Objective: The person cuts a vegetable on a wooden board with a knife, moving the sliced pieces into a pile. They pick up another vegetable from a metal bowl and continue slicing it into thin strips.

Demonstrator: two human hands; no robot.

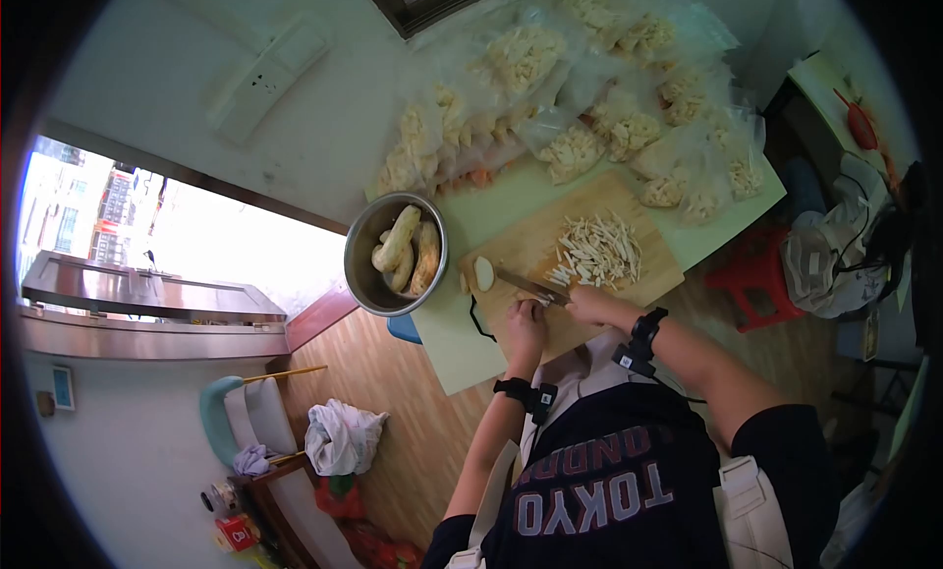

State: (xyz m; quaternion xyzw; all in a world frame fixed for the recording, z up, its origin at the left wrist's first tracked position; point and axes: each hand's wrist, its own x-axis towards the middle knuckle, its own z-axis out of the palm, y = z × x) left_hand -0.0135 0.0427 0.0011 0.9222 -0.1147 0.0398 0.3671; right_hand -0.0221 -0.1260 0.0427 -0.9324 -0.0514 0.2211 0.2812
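My right hand is closed around the handle of a kitchen knife, its blade pointing left over a wooden cutting board. Beside the blade, my left hand has its fingers curled down on the board at small pale vegetable pieces, mostly hidden under them. To the left of the knife lies a pale oval slice. A loose pile of cut white strips covers the right part of the board.
A metal pot at the table's left edge holds several whole pale vegetables. Many clear plastic bags of pale pieces crowd the back of the light green table. A red stool stands to the right.
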